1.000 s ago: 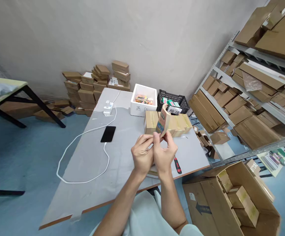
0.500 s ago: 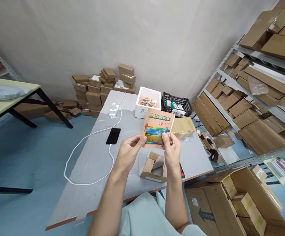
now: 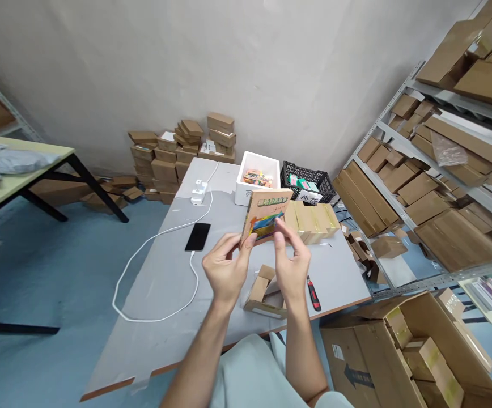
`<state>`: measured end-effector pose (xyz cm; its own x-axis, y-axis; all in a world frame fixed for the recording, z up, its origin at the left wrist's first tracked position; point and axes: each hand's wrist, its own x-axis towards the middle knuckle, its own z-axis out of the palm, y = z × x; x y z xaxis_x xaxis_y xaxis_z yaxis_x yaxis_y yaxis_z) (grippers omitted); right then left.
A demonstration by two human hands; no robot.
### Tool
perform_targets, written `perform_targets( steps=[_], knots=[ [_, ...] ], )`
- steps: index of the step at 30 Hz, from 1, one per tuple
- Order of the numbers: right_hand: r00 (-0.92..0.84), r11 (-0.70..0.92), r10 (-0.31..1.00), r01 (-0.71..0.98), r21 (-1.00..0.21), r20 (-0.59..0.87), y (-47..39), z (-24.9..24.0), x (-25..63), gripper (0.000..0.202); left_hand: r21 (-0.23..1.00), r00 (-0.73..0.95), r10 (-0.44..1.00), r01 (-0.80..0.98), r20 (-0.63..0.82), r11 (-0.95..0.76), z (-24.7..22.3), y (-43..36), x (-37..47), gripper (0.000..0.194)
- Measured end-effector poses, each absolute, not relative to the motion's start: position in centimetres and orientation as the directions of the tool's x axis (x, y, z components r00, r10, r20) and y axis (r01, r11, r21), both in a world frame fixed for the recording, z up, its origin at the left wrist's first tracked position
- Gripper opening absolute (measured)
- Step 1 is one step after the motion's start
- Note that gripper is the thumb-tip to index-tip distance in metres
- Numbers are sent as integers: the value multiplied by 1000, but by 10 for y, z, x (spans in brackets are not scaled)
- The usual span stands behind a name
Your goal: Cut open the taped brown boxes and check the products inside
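Note:
A small book [image 3: 267, 214] with a tan cover, a green title and a colourful landscape picture is held up over the table, tilted so that its left edge shows. My left hand [image 3: 229, 266] grips its lower left corner, the thumb lying on the front cover. My right hand [image 3: 292, 260] is at the book's lower right, thumb and index finger a little apart in front of the cover; whether a fingertip touches it I cannot tell. Below the hands an open small carton [image 3: 254, 297] stands on the table, partly hidden by my right hand.
On the grey table [image 3: 152, 334] lie a phone [image 3: 198, 237] on a white cable and a red-and-black cutter [image 3: 313, 293]. Behind are a white foam box [image 3: 246, 195], a black crate [image 3: 309, 173] and taped cartons [image 3: 314, 221]. A large carton [image 3: 356, 357] stands right, before shelving [image 3: 399, 141].
The book has turned, its right side swinging away. My right hand has loosened from its right edge and moved in front of the cover, while my left hand keeps hold.

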<state>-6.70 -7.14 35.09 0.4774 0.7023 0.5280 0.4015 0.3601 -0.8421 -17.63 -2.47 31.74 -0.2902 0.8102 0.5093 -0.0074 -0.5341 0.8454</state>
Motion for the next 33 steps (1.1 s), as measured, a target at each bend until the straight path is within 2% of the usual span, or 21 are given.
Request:
perform_targets(
  steps=[2, 4, 7, 10, 11, 13, 16, 18, 20, 28, 30, 33],
  knots=[
    [417, 366, 765, 346, -864, 491, -73, 351, -74, 45, 767, -255, 734, 53, 629, -639, 315, -26, -174, 18],
    [427, 351, 778, 312, -883, 460, -72, 350, -79, 47, 674, -185, 654, 67, 733, -736, 313, -29, -170, 8],
    [544, 296, 737, 274, -915, 401, -68, 348, -78, 41, 591, -62, 588, 57, 806, -805, 316, -37, -163, 19],
    [656, 273, 668, 225, -935, 353, -66, 347, -65, 48, 575, 103, 575, 26, 812, -818, 321, -42, -164, 26],
    [666, 277, 663, 206, -938, 342, -66, 347, -60, 50, 588, 121, 586, 21, 801, -809, 323, -42, -167, 25],
    [652, 288, 685, 167, -943, 325, -69, 348, -51, 54, 659, 56, 661, 45, 749, -751, 325, -38, -177, 23],
    [589, 290, 748, 124, -949, 306, -76, 351, -47, 55, 829, -42, 828, 0, 559, -560, 326, -28, -193, 37],
    [550, 299, 774, 123, -946, 315, -79, 353, -49, 53, 901, 48, 905, -121, 423, -415, 327, -24, -199, 43],
    [532, 317, 777, 134, -939, 338, -80, 355, -51, 52, 924, 117, 932, -219, 344, -314, 330, -23, -200, 45],
    [536, 297, 777, 150, -943, 329, -74, 352, -53, 52, 925, 57, 956, -274, 288, -262, 338, -33, -189, 46],
    [588, 302, 719, 217, -928, 371, -75, 352, -56, 48, 926, -1, 957, -253, 288, -279, 335, -34, -187, 46],
    [640, 308, 544, 449, -839, 543, -80, 354, -62, 44, 916, -134, 935, -195, 329, -351, 330, -35, -183, 43]
  ],
)
